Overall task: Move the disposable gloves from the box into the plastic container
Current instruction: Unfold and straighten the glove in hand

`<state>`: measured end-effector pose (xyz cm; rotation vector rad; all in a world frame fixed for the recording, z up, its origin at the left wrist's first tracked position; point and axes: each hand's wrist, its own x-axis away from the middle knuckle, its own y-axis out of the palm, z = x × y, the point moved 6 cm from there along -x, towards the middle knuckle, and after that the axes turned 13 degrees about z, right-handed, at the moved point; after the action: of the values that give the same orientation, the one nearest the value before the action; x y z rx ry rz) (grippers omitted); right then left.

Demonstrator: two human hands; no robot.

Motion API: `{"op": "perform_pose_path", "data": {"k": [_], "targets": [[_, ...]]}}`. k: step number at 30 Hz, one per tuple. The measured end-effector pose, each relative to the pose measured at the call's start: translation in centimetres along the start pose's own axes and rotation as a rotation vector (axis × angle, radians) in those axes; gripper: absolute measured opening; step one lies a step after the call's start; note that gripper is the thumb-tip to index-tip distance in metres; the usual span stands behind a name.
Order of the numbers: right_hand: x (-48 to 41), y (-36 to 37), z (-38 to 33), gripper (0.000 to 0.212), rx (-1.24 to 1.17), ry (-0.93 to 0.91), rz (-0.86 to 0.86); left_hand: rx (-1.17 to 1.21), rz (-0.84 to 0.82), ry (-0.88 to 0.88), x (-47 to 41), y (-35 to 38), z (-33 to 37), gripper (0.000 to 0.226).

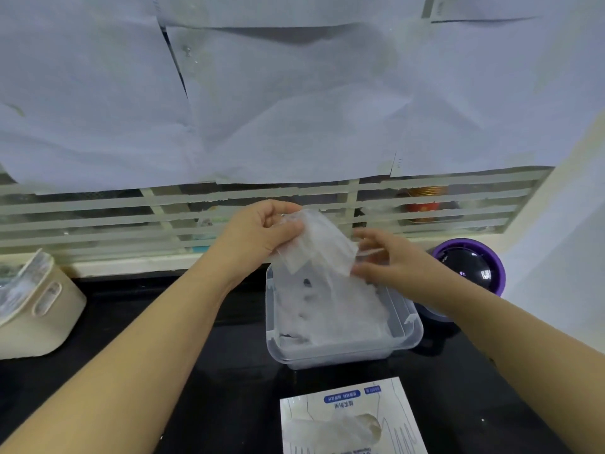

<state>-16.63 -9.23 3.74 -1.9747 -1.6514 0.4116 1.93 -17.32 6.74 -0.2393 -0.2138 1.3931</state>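
gloves (322, 253) hang over container (271, 322), pinched at top by left hand (258, 235); right hand (394, 268), fingers loosely spread, touches their side

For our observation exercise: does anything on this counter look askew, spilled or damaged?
Nothing spilled or damaged. The gloves trail from the left hand into the plastic container, not yet settled; the right hand touches them. One glove pokes from the glove box.
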Motion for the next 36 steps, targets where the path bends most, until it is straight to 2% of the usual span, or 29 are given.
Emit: {"op": "perform_pose_path", "data": {"k": [2, 3, 5, 7, 9, 10, 12, 14, 16, 18, 20, 21, 24, 25, 27, 31, 34, 36], "targets": [[0.2, 0.1, -1.4, 0.089, 0.138, -0.198, 0.075, -0.070, -0.002, 0.029, 0.2, 0.2, 0.4, 0.018], [0.5, 0.3, -2.4, 0.093, 0.169, -0.308, 0.106, -0.084, -0.012, 0.030, 0.3, 0.5, 0.6, 0.017], [1.0, 0.7, -3.8, 0.083, 0.168, -0.483, 0.163, -0.102, -0.042, 0.033, 0.6, 1.1, 0.9, 0.014], [0.9, 0.7, -4.4, 0.056, 0.050, -0.532, 0.214, -0.150, -0.041, 0.075, 0.7, 1.3, 1.1, 0.014], [0.6, 0.3, -4.2, 0.018, -0.044, -0.456, 0.262, -0.194, -0.052, 0.115, 0.9, 1.2, 1.3, 0.020], [0.4, 0.0, -4.1, 0.015, -0.068, -0.390, 0.276, -0.214, -0.095, 0.122, 1.0, 1.1, 1.2, 0.027], [0.3, -0.5, -3.7, 0.031, -0.119, -0.252, 0.246, -0.253, -0.267, 0.129, 1.6, 1.2, 1.0, 0.042], [0.3, -1.0, -3.0, 0.031, -0.230, -0.065, 0.147, -0.239, -0.425, 0.102, 2.1, 1.2, 0.4, 0.055], [0.6, -0.6, -2.0, 0.033, -0.355, 0.125, -0.019, -0.268, -0.505, 0.079, 2.1, 1.0, -0.4, 0.053], [0.6, -0.3, -0.9, 0.032, -0.465, 0.233, -0.137, -0.328, -0.511, 0.081, 1.8, 1.0, -1.1, 0.040], [0.4, -0.2, 0.1, 0.031, -0.492, 0.280, -0.191, -0.363, -0.477, 0.097, 1.5, 1.0, -1.2, 0.021], [0.3, -0.2, 0.6, 0.031, -0.466, 0.287, -0.214, -0.399, -0.455, 0.096, 1.4, 1.0, -1.2, 0.019], [0.9, -0.4, 1.5, 0.025, -0.165, 0.158, -0.352, -0.568, -0.426, 0.151, 0.4, 1.4, -1.3, 0.026], [1.0, -0.6, 1.4, 0.037, -0.057, 0.108, -0.373, -0.618, -0.443, 0.167, 0.1, 1.7, -1.3, 0.026], [0.4, -1.1, 0.8, 0.065, -0.002, 0.062, -0.289, -0.719, -0.496, 0.207, -0.5, 2.5, -1.0, 0.026], [-0.7, -0.3, -0.7, 0.073, -0.068, -0.023, -0.152, -0.806, -0.589, 0.277, -1.3, 5.0, 0.3, 0.016], [-1.3, 0.9, -0.3, 0.055, -0.023, -0.144, 0.040, -0.822, -0.568, 0.306, -2.5, 6.6, 0.4, 0.008], [-1.9, 1.0, 1.0, 0.037, -0.046, -0.175, 0.189, -0.913, -0.437, 0.398, -3.5, 7.2, 0.0, 0.012]]}}
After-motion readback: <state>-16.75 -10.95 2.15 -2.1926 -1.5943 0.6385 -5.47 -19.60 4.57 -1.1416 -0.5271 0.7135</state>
